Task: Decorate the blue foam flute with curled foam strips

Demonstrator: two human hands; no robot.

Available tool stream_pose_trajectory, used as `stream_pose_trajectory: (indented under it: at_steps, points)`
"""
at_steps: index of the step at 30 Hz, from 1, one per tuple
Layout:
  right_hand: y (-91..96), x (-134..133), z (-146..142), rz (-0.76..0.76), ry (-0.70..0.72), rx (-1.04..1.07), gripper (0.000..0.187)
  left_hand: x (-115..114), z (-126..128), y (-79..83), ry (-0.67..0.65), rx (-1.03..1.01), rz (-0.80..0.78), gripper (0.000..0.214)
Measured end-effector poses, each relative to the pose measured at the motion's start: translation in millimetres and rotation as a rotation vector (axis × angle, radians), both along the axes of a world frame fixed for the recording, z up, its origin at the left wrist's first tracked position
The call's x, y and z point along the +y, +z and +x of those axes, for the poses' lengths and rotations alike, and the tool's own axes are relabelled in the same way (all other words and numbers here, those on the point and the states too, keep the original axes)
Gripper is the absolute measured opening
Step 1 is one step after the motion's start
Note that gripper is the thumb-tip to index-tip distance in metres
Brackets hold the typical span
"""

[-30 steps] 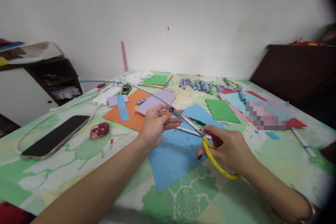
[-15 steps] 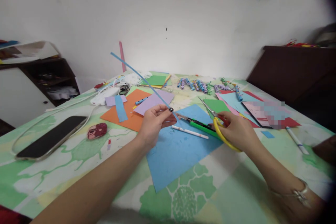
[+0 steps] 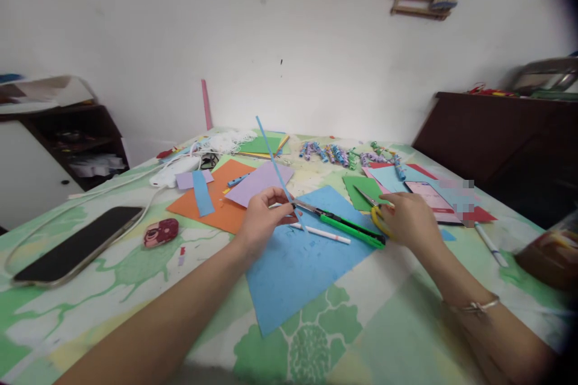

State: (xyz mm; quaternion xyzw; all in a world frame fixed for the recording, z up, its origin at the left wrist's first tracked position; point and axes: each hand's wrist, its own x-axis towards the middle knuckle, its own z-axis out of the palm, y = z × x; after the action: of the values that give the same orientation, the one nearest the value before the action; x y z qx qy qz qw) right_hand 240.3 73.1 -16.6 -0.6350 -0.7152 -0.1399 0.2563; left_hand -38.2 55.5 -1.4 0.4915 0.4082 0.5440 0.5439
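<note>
My left hand point(image 3: 262, 219) is closed, pinching a thin blue paper strip point(image 3: 272, 153) between thumb and fingers. Most of the strip stands up and leans left; a short end hangs below the fingers. Scissors with yellow handles point(image 3: 378, 220) are under the fingers of my right hand point(image 3: 413, 219), their blades over a small green paper point(image 3: 356, 194). A green utility knife point(image 3: 350, 228) lies between the hands, its blade end pointing at my left fingertips. Beside it, a white pen point(image 3: 332, 236) rests on the blue sheet point(image 3: 293, 289).
Orange paper point(image 3: 194, 201) and purple paper point(image 3: 262, 183) lie left of centre. Curled paper pieces point(image 3: 336, 155) line the back. A black phone point(image 3: 81, 246) and white cables are at left. Another phone point(image 3: 428, 198) and a dark cup point(image 3: 548, 255) are at right.
The strip has swung from a steep left lean to nearly upright. My right hand has moved the scissors away from the knife, out to the right, and its fingers are straighter.
</note>
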Motion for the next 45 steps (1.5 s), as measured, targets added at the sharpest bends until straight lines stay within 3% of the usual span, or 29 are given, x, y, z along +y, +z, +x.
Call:
stream_pose_trajectory:
  at_steps: [3, 4, 6, 11, 17, 20, 26, 35, 45]
  points:
    - [-5.2, -12.7, -43.9, -0.011, 0.253, -0.01, 0.02, -0.2, 0.3, -2.5, -0.006, 0.03, 0.025, 0.02]
    - [-9.1, -16.5, -58.6, -0.054, 0.433, -0.03, 0.022, 0.0, 0.4, -3.5, -0.007, 0.034, 0.033, 0.02]
    - [-18.2, -22.1, -82.6, -0.143, 0.581, -0.078, 0.027, 0.4, 0.5, -5.1, -0.014, 0.034, 0.043, 0.021]
    - [-29.7, -27.2, -98.9, -0.286, 0.537, -0.075, 0.018, -0.1, 1.8, -5.6, -0.027, -0.011, 0.022, 0.027]
    - [-13.3, -37.8, -83.5, -0.369, 0.529, 0.018, 0.037, -4.0, 1.6, -1.8, -0.028, 0.005, 0.134, 0.026]
    - [-5.8, -43.7, -79.0, -0.313, 0.615, 0.056, 0.041, -4.5, 1.6, -1.3, -0.03, 0.08, 0.158, 0.012]
    - [0.2, -51.8, -79.5, -0.189, 0.734, 0.138, 0.027, -6.5, 4.7, -0.7, -0.059, 0.135, 0.159, 0.007]
    - [0.0, -57.6, -85.4, -0.198, 0.662, 0.228, 0.022, -13.0, 9.4, -7.0, -0.084, 0.119, 0.366, 0.008]
    - [-2.4, -57.3, -86.2, -0.06, 0.681, 0.192, 0.017, -12.6, 12.5, -10.9, -0.09, 0.156, 0.375, 0.008]
